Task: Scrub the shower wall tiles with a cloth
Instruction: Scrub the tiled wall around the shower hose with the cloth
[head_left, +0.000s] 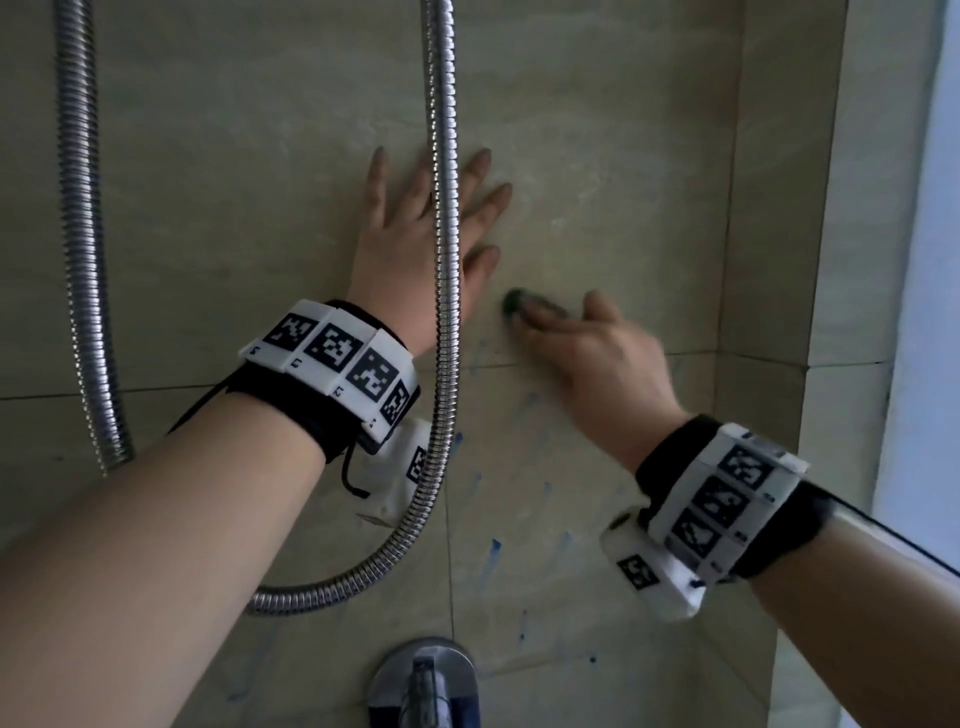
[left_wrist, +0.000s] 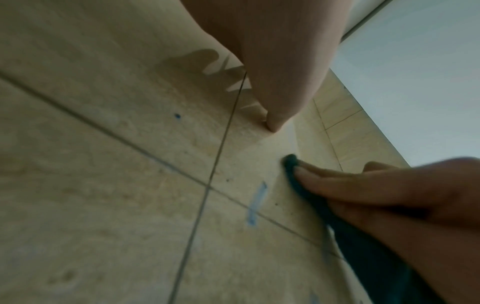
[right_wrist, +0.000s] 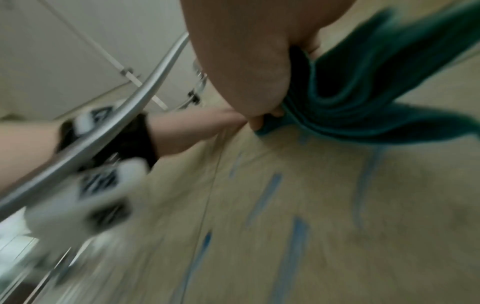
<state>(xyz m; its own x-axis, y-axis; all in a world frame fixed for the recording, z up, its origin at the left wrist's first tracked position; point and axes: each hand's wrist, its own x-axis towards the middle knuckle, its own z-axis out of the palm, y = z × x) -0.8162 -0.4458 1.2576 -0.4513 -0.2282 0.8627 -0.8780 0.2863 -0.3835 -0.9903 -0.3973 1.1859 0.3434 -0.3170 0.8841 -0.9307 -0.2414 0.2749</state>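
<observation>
The left hand (head_left: 415, 244) lies flat against the wall (head_left: 234, 182), fingers straight and spread, with the metal hose (head_left: 444, 260) hanging in front of it. Just to its right, the right hand (head_left: 597, 353) presses a dark green cloth (head_left: 514, 302) against the tiles, a little above a horizontal grout line. In the left wrist view the fingers (left_wrist: 337, 183) lie nearly straight over the cloth (left_wrist: 306, 185), pushing it to the wall (left_wrist: 103, 185). The right wrist view shows the thumb and fingers curled round the bunched folds of the cloth (right_wrist: 363, 92), the rest trailing off to the right along the wall (right_wrist: 337, 226); this picture is blurred. Blue streaks (head_left: 491, 553) mark the tiles below the hands, several of them running downward, and one streak (left_wrist: 255, 203) crosses a grout line near the cloth. A chrome tap (head_left: 423, 680) stands at the bottom of the head view, under the hose's loop. Both wrists carry black bands with white marker blocks.
</observation>
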